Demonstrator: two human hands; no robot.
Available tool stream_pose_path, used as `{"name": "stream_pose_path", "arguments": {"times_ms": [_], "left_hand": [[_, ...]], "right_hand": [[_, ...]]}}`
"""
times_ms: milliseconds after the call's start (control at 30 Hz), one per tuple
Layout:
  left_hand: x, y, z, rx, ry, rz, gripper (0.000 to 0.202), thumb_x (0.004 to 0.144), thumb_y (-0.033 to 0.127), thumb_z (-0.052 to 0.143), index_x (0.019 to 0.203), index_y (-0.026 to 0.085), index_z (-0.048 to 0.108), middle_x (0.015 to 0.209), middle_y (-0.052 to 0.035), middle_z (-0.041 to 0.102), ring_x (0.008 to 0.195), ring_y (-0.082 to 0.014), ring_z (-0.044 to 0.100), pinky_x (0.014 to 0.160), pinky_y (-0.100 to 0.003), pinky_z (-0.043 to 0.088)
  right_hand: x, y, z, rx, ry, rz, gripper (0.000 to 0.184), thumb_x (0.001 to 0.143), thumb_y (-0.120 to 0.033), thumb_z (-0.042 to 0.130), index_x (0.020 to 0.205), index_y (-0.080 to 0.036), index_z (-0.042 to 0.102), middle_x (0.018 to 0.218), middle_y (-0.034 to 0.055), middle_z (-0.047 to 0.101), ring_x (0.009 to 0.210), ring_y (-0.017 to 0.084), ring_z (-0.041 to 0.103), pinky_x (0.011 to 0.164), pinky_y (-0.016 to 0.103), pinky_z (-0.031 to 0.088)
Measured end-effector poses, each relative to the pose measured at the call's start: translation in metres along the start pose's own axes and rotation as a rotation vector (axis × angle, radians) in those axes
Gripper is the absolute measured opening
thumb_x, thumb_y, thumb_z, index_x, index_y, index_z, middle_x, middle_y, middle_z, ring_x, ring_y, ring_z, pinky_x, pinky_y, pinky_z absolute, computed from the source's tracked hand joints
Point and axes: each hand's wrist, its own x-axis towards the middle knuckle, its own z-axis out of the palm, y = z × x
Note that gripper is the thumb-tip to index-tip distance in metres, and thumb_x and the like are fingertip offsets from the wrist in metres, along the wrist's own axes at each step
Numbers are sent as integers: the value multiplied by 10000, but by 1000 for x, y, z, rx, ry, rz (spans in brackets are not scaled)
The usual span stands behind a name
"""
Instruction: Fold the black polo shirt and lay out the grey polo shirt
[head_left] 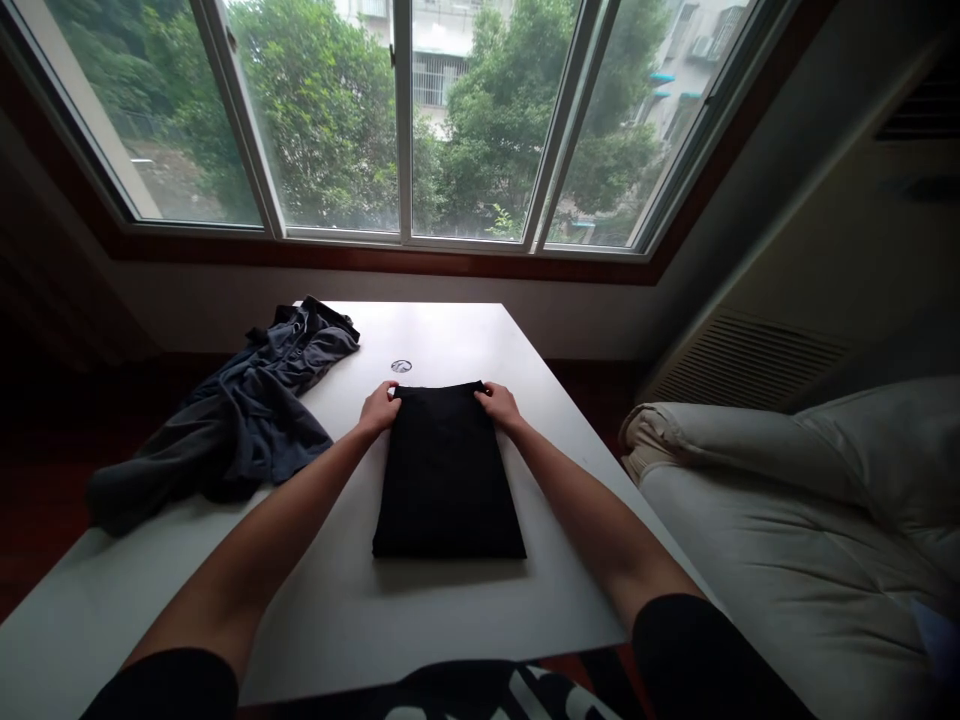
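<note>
A black garment [448, 470], folded into a narrow rectangle, lies flat on the white table [337, 610] in front of me. My left hand [379, 407] pinches its far left corner, fingers closed on the cloth. Across from it my right hand [498, 404] grips the far right corner the same way. Both arms reach forward along the garment's sides.
A crumpled dark grey shirt [247, 410] sprawls over the table's left part and hangs off its left edge. A small round logo mark [401, 366] sits beyond the black garment. A white cushioned sofa [810, 520] stands close on the right. Large windows [405, 120] fill the far wall.
</note>
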Motion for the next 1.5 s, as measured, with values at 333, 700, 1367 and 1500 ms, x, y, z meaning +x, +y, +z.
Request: {"name": "stream_pose_path", "arguments": {"times_ms": [333,700,1367,1500], "left_hand": [[-2,-11,19,344,134,324,410,968,268,565,1364,186,634,1347,-145,618,1276,-300,555,1142,-431,417],[-25,-5,43,680,-209,634,560,1033,501,486,1539,264,517,1679,-87,367,1573,-330,247,1278,-574,165],[6,-15,47,617,-73,414,602,1055,468,452,1603,220,418,1720,-149,253,1586,-352,203,1252,-588,208],[-11,-19,31,547,-4,530,523,1026,418,526,1500,199,546,1626,-143,430,1514,-312,360,1257,-492,262]], "right_hand": [[-2,28,11,-167,171,-49,382,929,-358,564,1257,-182,652,1138,104,686,1039,246,628,948,360,495],[-46,7,39,-438,-135,-455,510,1038,-435,495,1495,-219,562,1632,106,419,1535,307,303,1278,495,203],[8,18,61,-525,-245,-327,644,1080,-588,375,1628,-249,382,1735,83,190,1611,283,100,1286,521,67],[26,13,63,-539,-224,-254,645,1084,-588,346,1639,-260,357,1741,75,170,1614,275,76,1287,508,54]]}}
